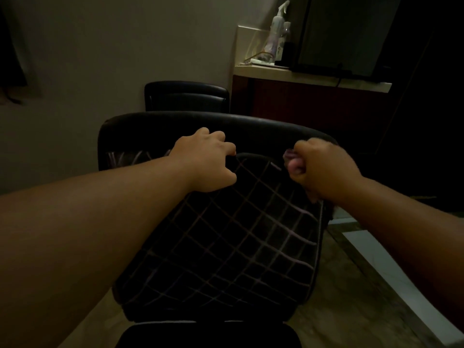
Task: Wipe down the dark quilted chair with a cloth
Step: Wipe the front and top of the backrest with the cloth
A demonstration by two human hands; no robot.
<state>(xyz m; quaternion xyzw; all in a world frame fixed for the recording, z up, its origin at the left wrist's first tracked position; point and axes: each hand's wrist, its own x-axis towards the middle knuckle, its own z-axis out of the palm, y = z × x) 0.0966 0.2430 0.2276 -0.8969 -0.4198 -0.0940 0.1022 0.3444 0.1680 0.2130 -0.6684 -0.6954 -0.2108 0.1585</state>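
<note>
Nearest, at the bottom edge, a dark rounded seat edge (pixel 208 335) shows, too dim to tell what it belongs to; just beyond it the dark quilted chair (pixel 226 242) fills the middle of the view, its cushion crossed by pale stitched lines in a grid, its smooth dark rim (pixel 226 124) curving across the far side; two bare forearms reach in from the near left and near right over the floor (pixel 351 297), which is mottled, with a paler strip running along the right. The left hand (pixel 206 159) rests at the far end of the cushion, fingers curled over the cushion's edge and gripping it where it meets the rim; the right hand (pixel 324 164) is closed in a fist around a small bunched cloth (pixel 288 156), a pale purplish bit of it showing at the thumb side, the fist against the far right corner of the cushion. Beyond the rim stands a second dark chair (pixel 187 96) against the wall; farther right a pale-topped table (pixel 276 71) carries a white spray bottle (pixel 277 26), with a large dark screen (pixel 351 33) to its right.
</note>
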